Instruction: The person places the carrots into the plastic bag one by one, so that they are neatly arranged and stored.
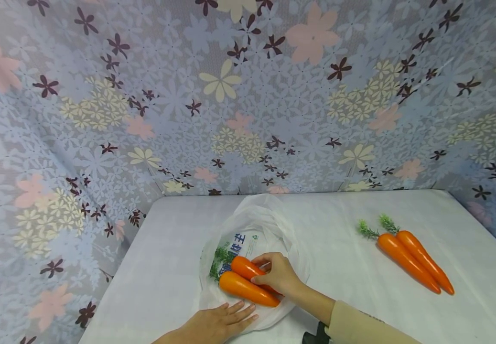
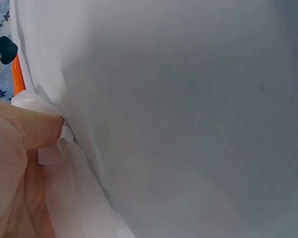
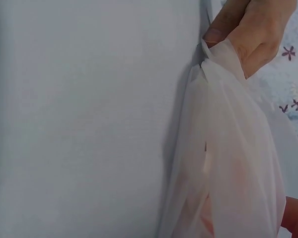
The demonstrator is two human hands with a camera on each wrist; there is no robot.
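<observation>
In the head view, a white plastic bag (image 1: 269, 210) with printed lettering lies spread on the table, mouth toward the front. My right hand (image 1: 280, 274) grips an orange carrot (image 1: 242, 265) with green leafy top, at the bag's mouth. Against it lies a second carrot (image 1: 245, 289). Over the bag's near edge stretches my left hand (image 1: 220, 322), its fingers lying on the plastic. Both wrist views show its thumb pressing the bag's edge, so the film (image 3: 223, 99) is pinched. Mostly hidden behind the plastic in the right wrist view is my right hand (image 3: 295, 218).
Two more carrots (image 1: 407, 263) with green tops lie side by side on the right of the white-covered table (image 1: 338, 229). Floral fabric (image 1: 248, 119) hangs behind and beside the table. A black device (image 1: 317, 334) sits under my right wrist.
</observation>
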